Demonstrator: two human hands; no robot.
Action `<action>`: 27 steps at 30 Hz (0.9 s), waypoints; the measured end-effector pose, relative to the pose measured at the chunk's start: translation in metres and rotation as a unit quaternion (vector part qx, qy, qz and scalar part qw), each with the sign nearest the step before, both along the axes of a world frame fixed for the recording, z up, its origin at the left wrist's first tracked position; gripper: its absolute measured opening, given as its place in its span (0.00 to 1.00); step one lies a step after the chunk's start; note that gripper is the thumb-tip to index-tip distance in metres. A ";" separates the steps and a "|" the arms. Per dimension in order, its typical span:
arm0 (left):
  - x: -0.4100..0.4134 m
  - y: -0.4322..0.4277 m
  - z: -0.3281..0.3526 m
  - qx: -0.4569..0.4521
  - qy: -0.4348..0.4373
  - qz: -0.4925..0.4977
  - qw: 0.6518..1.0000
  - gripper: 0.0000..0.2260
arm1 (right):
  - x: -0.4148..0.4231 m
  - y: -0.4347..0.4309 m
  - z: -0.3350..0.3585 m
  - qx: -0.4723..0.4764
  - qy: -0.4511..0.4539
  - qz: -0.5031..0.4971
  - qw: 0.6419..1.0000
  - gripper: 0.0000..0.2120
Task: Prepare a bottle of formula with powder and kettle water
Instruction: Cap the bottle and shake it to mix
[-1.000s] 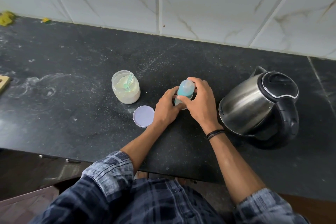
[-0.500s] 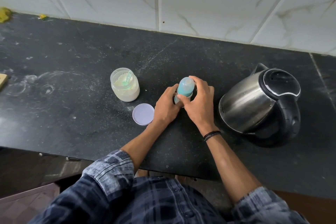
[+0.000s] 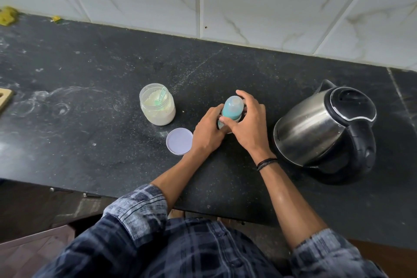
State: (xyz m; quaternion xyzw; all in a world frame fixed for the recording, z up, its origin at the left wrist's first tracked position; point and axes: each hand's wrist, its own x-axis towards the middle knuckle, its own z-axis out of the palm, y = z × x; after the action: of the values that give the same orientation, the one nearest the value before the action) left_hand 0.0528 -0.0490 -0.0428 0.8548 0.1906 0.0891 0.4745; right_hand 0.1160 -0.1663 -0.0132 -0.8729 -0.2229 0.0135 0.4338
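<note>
- I noted the bottle (image 3: 232, 109) upright between the fingers: left hand (image 3: 208, 131) curled round its base, right hand (image 3: 248, 126) gripping its top.
- Judged step: turning the top; next would need a steady counter-hold.

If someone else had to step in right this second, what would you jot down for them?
Left hand holds the bottle low on the counter; right hand grips its capped top.
Powder jar stands open left of it, scoop inside, jar lid lying beside. Kettle on the right, closed.
Done: jar opened. Whether the bottle holds powder or water cannot be seen; check, then fill, close, shake.
</note>
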 end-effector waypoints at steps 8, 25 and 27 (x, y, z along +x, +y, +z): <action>0.002 0.001 -0.003 0.003 0.001 0.001 1.000 0.25 | 0.000 -0.001 0.007 0.003 0.003 0.018 1.000 0.35; -0.001 -0.002 -0.002 0.031 -0.010 0.009 0.999 0.20 | -0.006 0.001 0.003 -0.003 -0.027 0.017 0.999 0.33; -0.002 -0.005 -0.002 0.037 -0.017 0.012 0.999 0.20 | -0.007 0.002 0.000 -0.001 -0.037 0.008 0.999 0.33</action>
State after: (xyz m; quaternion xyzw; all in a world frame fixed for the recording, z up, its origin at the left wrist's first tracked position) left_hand 0.0506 -0.0535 -0.0447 0.8676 0.1900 0.1161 0.4446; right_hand 0.1085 -0.1642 -0.0133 -0.8715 -0.2456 -0.0149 0.4242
